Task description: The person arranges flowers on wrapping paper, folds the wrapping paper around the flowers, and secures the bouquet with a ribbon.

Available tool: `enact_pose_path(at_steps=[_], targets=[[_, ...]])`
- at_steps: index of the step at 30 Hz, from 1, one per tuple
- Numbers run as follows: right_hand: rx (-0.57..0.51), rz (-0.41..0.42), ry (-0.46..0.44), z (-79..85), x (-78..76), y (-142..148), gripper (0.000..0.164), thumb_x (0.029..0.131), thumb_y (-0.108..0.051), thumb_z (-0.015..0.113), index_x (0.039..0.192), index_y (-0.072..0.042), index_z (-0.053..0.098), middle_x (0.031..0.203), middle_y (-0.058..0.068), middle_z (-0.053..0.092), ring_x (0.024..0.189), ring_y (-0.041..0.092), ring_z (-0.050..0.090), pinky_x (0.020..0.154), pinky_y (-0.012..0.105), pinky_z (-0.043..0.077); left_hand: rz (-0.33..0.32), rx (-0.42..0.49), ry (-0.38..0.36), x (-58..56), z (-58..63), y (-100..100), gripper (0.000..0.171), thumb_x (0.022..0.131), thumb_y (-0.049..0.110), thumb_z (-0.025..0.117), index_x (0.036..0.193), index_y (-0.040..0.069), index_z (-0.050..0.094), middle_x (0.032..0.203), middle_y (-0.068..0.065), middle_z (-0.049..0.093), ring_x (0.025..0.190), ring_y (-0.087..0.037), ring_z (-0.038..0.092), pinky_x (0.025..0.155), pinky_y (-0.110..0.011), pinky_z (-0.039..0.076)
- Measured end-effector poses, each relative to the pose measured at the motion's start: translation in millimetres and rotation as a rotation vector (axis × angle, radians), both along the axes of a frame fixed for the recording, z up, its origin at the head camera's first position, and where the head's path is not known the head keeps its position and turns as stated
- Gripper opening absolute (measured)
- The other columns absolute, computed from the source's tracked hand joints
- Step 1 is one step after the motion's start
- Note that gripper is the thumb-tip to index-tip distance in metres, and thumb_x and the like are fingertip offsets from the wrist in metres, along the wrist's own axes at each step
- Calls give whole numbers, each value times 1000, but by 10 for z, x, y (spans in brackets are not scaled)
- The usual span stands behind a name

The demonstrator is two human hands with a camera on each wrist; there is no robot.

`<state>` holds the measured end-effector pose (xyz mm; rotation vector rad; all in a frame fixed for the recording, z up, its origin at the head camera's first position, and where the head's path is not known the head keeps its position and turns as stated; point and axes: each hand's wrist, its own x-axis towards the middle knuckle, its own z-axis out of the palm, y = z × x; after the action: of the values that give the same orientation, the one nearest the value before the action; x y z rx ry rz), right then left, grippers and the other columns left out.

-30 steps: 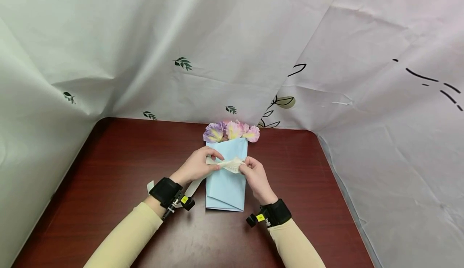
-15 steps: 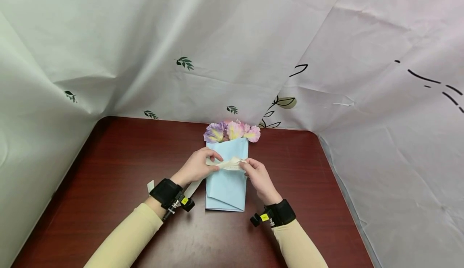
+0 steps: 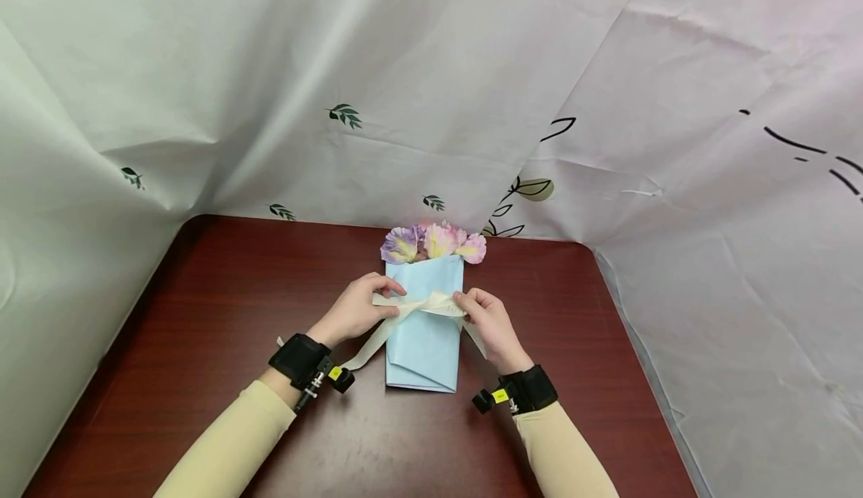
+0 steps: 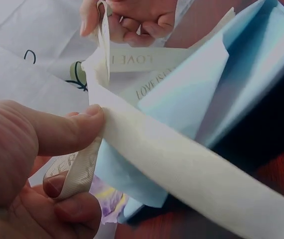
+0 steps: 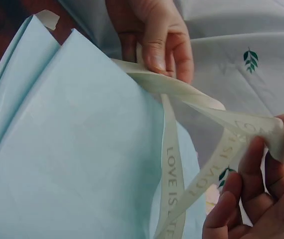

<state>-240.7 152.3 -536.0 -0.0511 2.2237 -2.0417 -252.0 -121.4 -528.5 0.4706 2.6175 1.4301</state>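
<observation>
Light blue wrapping paper [image 3: 425, 352] is folded around a bunch of pink and purple flowers [image 3: 440, 242] lying on the table. A cream ribbon [image 3: 431, 304], printed with lettering, crosses the middle of the bundle. My left hand [image 3: 357, 307] pinches a loop of it between thumb and fingers at the left side. On the right, my right hand [image 3: 491, 324] pinches another loop of the ribbon. In the left wrist view a long ribbon tail [image 4: 192, 159] runs down past the left thumb. The right wrist view shows the ribbon twisted between both hands, beside the paper.
The dark red-brown table [image 3: 222, 318] reaches back to a white cloth [image 3: 431, 93] printed with leaves, hanging behind and at the sides. A ribbon tail [image 3: 367, 350] trails on the table left of the bundle.
My hands have drawn slightly apart, left hand leftward and right hand rightward, with the ribbon loops stretched wider between them. A ribbon tail now shows below my right hand.
</observation>
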Motion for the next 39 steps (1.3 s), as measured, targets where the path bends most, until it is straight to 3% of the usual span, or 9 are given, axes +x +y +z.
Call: enact_pose_path(at_steps=[3,11,19,23,25,27,30,35,39], targets=[[-8,18,9,17,-7,34,48,95,-37,72,71,-4,47,74,1,53,79,17,52,72,35,41,3,0,-4,9,-9,-38,30,88,7,78,114,21,72,102,-1,56,97,-23,52,81,-38,43],[29,117,53,40,-52,128,39,97,-30,71,74,-8,49,67,1,42,72,19,45,65,34,36,47,-5,32,3,-57,-116,43,85,-1,74,124,16,69,101,-4,54,94,-23,50,81,-38,40],[93,171,81,60,-87,219,35,97,-30,71,78,-7,54,80,5,70,75,24,60,62,36,47,89,-29,34,-13,-100,-148,50,84,0,77,131,12,63,100,-2,58,88,-21,54,80,-37,42],[75,186,86,70,-86,296,33,96,-26,72,82,-4,52,65,2,56,60,17,50,53,31,40,121,-30,6,-9,-101,-172,51,86,4,77,133,13,61,94,-3,61,73,-20,53,70,-35,43],[119,190,110,90,-79,344,30,95,-26,74,86,-5,54,62,0,48,56,13,44,50,28,36,143,-32,-8,-9,-116,-197,48,88,6,76,133,13,60,91,-4,60,67,-19,51,65,-33,42],[239,187,158,111,-74,399,28,92,-30,77,88,-9,58,62,-1,43,54,11,40,49,25,35,164,-26,-23,-6,-127,-226,46,90,8,74,133,13,60,88,-6,59,65,-18,50,61,-32,41],[464,172,232,143,-73,492,23,87,-39,81,89,-21,67,65,-4,52,56,12,43,49,25,36,201,3,-42,6,-154,-272,39,95,10,69,133,13,61,85,-9,58,66,-21,50,62,-32,41],[680,196,302,164,-92,655,14,87,-44,80,91,-32,75,79,-11,70,64,15,55,55,29,47,265,184,-118,24,-230,-341,24,106,24,54,123,10,64,82,-11,57,70,-20,48,66,-32,40],[761,229,318,164,-109,778,13,89,-44,77,94,-32,77,83,-13,70,69,13,57,60,29,47,314,453,-192,37,-294,-385,37,111,30,40,90,2,50,65,-5,36,60,-17,34,61,-28,32]])
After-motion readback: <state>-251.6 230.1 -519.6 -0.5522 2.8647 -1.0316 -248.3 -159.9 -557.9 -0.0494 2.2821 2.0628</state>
